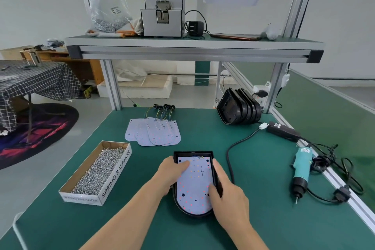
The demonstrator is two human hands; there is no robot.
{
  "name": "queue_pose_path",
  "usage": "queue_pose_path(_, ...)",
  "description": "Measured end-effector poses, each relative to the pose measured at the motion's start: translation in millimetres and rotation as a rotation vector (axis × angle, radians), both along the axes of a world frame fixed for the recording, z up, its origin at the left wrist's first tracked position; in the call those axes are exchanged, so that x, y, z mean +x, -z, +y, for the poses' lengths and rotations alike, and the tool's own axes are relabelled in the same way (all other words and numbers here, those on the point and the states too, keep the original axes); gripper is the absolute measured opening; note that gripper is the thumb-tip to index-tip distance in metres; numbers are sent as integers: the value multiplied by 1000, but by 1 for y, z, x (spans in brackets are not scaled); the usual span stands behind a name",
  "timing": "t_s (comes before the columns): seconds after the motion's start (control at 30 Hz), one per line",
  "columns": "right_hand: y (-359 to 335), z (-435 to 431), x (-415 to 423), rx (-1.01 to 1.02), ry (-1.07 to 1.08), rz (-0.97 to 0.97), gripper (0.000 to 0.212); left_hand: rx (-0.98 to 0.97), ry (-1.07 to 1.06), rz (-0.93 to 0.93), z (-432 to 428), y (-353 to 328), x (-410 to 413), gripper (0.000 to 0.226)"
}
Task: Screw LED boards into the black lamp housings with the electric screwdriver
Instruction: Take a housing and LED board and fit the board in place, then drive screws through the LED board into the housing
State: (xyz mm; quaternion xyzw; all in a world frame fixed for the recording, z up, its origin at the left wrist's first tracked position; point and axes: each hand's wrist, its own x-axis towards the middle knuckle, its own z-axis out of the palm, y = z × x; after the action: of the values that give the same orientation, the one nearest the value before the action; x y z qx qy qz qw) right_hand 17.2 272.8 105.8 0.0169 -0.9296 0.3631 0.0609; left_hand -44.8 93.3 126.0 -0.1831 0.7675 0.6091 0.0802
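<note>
I am seating the LED board (194, 186) in the black housing (192, 152), near me at six o'clock. My left grip (172, 172) and right grip (227, 191) press it flat, fingers loose. Next I need the screwdriver (302, 170) at three o'clock and the screws (97, 170) at nine.

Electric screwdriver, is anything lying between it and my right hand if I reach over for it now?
Only a black cable lies flat on the green mat between your right hand and the electric screwdriver. It curves from the power adapter toward the lamp housing. Nothing upright blocks the reach.
</note>
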Motion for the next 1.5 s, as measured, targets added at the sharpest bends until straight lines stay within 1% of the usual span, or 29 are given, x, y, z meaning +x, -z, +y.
queue_pose_path(0.07,1,0,-2,25,12,3,49,-74,16,-3,0,1,-1,24)
queue_pose_path(0.13,3,-2,-3,32,26,7,36,-162,16,-19,-2,0,0,36)
queue_pose_path(0.2,4,-3,-3,34,29,15,34,-209,12,-11,-9,-5,5,46)
queue_pose_path(0.23,5,-4,-3,31,31,22,33,-243,-3,17,-15,-9,7,46)
queue_pose_path(0.3,6,-4,-4,27,36,27,33,-353,-83,132,-38,-19,13,35)
queue_pose_path(0.37,6,-4,-4,24,44,31,33,-526,-195,246,-75,-31,16,20)
queue_pose_path(0.43,6,-4,-4,39,49,33,34,-729,-290,277,-119,-46,23,24)
queue_pose_path(0.47,5,-3,-4,46,50,32,34,-792,-311,254,-138,-52,26,27)
queue_pose_path(0.5,5,-3,-4,45,50,31,34,-842,-299,207,-155,-56,27,27)
queue_pose_path(0.57,6,-3,-4,35,48,27,35,-948,-170,51,-179,-56,29,18)
queue_pose_path(0.6,5,-3,-4,31,49,26,35,-997,-82,-18,-184,-54,30,22)
queue_pose_path(0.63,5,-3,-4,29,50,25,34,-1037,2,-65,-188,-50,31,30)
queue_pose_path(0.7,5,-3,-4,25,51,23,33,-1109,114,-114,-191,-40,30,42)
queue_pose_path(0.73,6,-3,-4,27,48,20,33,-1139,145,-128,-191,-35,29,43)
queue_pose_path(0.77,6,-3,-3,29,46,17,33,-1160,159,-126,-192,-31,29,40)
queue_pose_path(0.87,5,-3,-3,32,45,8,34,-1176,137,-61,-194,-19,30,18)
queue_pose_path(1.03,4,-3,-2,16,44,8,34,-1187,44,49,-198,-12,33,26)
queue_pose_path(1.17,4,-3,-2,17,31,15,35,-1273,-21,63,-198,-15,39,18)
queue_pose_path(1.33,5,-2,-2,12,27,29,34,-1193,-78,110,-199,-13,39,26)
queue_pose_path(1.43,5,-2,-2,8,23,36,34,-1136,-75,129,-200,-15,38,29)
queue_pose_path(1.5,5,-3,-2,4,23,37,35,-1132,-61,130,-202,-16,38,30)
